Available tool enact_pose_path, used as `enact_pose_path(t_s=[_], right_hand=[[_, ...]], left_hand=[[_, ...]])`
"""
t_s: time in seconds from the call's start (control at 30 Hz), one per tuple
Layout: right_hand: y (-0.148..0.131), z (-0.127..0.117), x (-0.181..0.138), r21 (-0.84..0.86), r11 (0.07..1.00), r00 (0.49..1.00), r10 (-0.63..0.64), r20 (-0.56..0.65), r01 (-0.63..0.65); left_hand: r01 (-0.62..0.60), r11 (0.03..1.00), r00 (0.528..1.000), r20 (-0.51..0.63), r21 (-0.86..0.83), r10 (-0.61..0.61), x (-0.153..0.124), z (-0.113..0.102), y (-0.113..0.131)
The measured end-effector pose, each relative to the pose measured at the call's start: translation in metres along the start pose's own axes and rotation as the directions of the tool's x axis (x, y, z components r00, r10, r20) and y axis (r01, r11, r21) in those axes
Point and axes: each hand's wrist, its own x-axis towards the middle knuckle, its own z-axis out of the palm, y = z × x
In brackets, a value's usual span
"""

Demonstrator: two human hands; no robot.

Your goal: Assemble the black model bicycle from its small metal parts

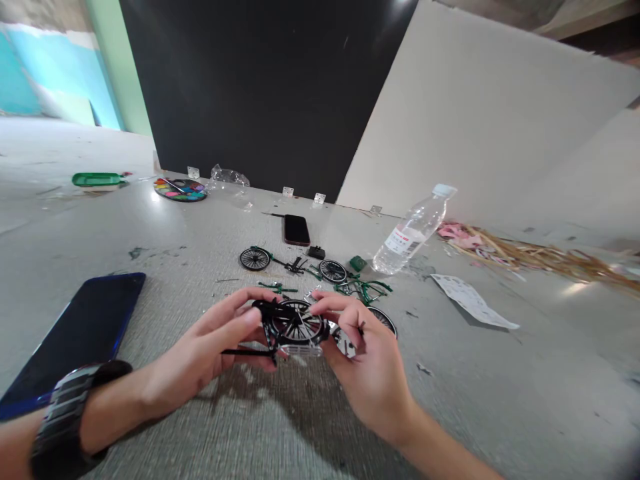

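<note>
A: Position of the wheel (299,325)?
B: Held above the surface (240,427), between the left hand (213,347) and the right hand (370,363), spoked face turned upward.
A: Condition of each grip?
B: Left: closed on the black frame (273,311), thumb on top. Right: pinching the wheel's right edge, fingertips at the far rim, thumb on the near side.
A: Nearer hand?
B: The right, by its contact at the rim. The left sits at the frame's left end.
A: Long axis?
B: The frame runs roughly left to right, hand to hand. A thin bar (245,352) points back toward the left wrist.
A: Adjacent items?
B: A green frame (363,291) lies beyond the right hand; a second wheel (333,271) is just beside it. Contact beneath the left fingers is hidden.
</note>
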Motion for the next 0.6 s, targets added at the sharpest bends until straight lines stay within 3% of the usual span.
enact_pose_path(t_s=[0.1, 0.2, 0.4, 0.5, 0.6], right_hand=[[-0.003, -0.002, 0.002, 0.03, 0.998, 0.996, 0.059, -0.072, -0.057], [-0.002, -0.01, 0.008, -0.137, 0.982, 0.987, 0.113, -0.113, -0.128], [0.0, -0.028, 0.022, -0.448, 0.894, 0.992, 0.066, 0.109, -0.01], [0.0, -0.026, 0.021, -0.492, 0.869, 0.95, 0.104, 0.293, 0.057], [-0.001, -0.02, 0.017, -0.488, 0.869, 0.918, 0.126, 0.377, 0.081]], left_hand=[[0.046, 0.999, 0.985, -0.165, -0.025, -0.05, 0.003, 0.003, 0.002], [-0.011, 0.998, 0.965, -0.264, -0.054, -0.004, 0.006, 0.003, 0.002], [-0.029, 0.996, 0.939, -0.345, -0.083, -0.001, 0.008, 0.006, 0.006], [-0.022, 0.995, 0.941, -0.339, -0.097, -0.012, 0.009, 0.006, 0.006], [-0.081, 0.995, 0.937, -0.345, -0.06, 0.055, 0.011, 0.005, 0.002]])
